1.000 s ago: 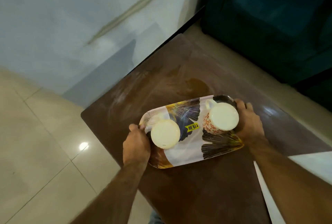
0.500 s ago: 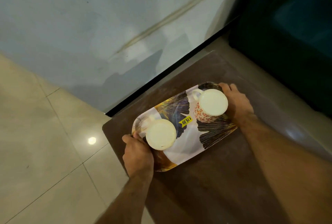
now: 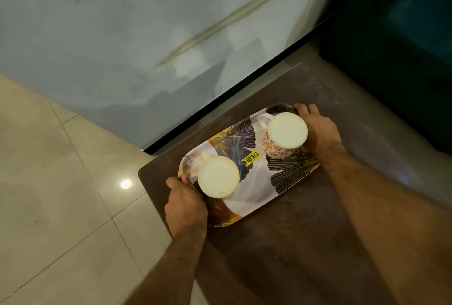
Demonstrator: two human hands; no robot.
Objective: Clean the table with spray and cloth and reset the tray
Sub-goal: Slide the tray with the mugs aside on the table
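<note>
the tray [image 3: 247, 177] with two cups is gripped at both ends by the left hand [image 3: 186, 203] and right hand [image 3: 320, 131]; the tabletop [image 3: 305, 231] looks dusty, so wiping seems not yet done.

Tray [image 3: 254, 189] on the table [image 3: 305, 243], near its left edge. Two mugs on the tray: one [image 3: 218, 176] at the left end, the other [image 3: 285, 134] at the right, a sticker [image 3: 250, 157] between. Floor [image 3: 61, 194] left of the table, wall [image 3: 122, 48] behind.
</note>
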